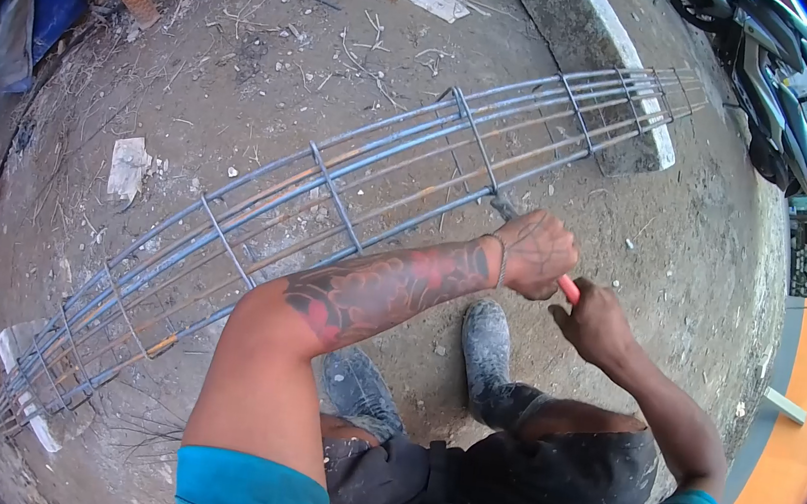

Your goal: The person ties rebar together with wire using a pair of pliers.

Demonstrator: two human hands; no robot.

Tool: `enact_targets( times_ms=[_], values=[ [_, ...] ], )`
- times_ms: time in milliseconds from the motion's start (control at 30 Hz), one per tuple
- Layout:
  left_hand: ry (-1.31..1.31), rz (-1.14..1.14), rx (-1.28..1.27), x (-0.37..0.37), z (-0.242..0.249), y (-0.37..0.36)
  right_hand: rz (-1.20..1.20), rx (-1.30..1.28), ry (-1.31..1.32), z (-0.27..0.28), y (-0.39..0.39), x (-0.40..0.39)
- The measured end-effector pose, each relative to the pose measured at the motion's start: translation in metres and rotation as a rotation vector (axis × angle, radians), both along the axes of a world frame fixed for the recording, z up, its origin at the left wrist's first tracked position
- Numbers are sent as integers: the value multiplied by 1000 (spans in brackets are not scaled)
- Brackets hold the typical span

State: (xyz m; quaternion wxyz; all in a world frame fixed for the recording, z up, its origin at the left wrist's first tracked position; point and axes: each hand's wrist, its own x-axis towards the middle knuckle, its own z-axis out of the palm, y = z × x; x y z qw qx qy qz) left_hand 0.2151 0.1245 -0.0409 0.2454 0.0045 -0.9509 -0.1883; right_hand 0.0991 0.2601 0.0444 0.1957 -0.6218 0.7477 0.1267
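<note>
A long cage of steel reinforcing bars (pixel 334 158) with square stirrups lies diagonally in front of me. My left hand (pixel 534 253) is closed around red-handled pincers, and my forearm crosses over the near side of the cage. The grey metal head of the pincers (pixel 504 205) meets the cage's near lower bar beside a stirrup. Whether its jaws grip wire is too small to tell. Below and to the right, my right hand (pixel 601 325) is closed on the red handle end (pixel 569 290). Most of the handles are hidden inside my fists.
A concrete block (pixel 577 32) supports the cage's far right end; a pale block (pixel 45 420) lies under its left end. My boots (pixel 486 343) stand close to the cage. Loose wires (pixel 140 426) lie lower left. A motorcycle (pixel 771 86) is parked upper right.
</note>
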Motion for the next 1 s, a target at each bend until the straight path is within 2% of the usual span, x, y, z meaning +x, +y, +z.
enact_targets(
  times_ms=[33, 100, 167, 200, 233, 300, 333, 433, 500, 533, 567, 667, 733, 767, 833, 867, 900, 967, 1000],
  values=[
    [-67, -39, 68, -8, 1, 1, -157, -2, 66, 0, -3, 10],
    [-123, -58, 120, -13, 2, 2, -69, -38, 108, -4, 1, 9],
    [-100, 43, 48, -14, -1, 9, -13, 15, 123, 18, 0, 9],
    [9, 63, 38, -10, -7, 13, 33, 66, 127, 26, -2, 12],
    [8, 65, 38, -7, -13, 15, 35, 67, 125, 25, -3, 6],
    [295, 60, -50, -3, -18, 16, -851, 454, -1224, 24, -4, -11],
    [246, 67, -106, -1, -18, 18, -846, 443, -1223, 22, -3, -8],
    [205, 114, -88, 11, -9, 24, -199, 227, -164, 9, 2, 15],
    [193, 159, -98, 8, -2, 36, -7, -250, 230, -6, 16, 9],
    [121, 220, -18, 5, 2, 41, 19, -352, 283, -9, 14, 4],
    [58, 298, 52, 1, 8, 37, 38, -367, 294, -6, 12, 2],
    [16, 299, 30, -3, -1, 39, 147, -457, 250, 17, 7, 12],
    [41, 288, -49, 2, -6, 43, -66, 107, -96, 33, -9, 2],
    [48, 292, -58, 3, -8, 45, -62, 97, -90, 33, -8, 2],
    [65, 222, -185, 14, 0, 49, -455, 254, -646, 24, 4, 4],
    [-31, 170, -161, 16, 6, 51, -488, 234, -758, 22, 10, 3],
    [-29, 176, -163, 23, 17, 49, -462, 217, -763, 18, 15, -5],
    [410, 242, -57, 41, 31, 49, -494, 148, -853, 18, 20, -15],
    [402, 279, 78, 43, 22, 51, -506, 133, -858, 16, 24, -24]
  ],
)
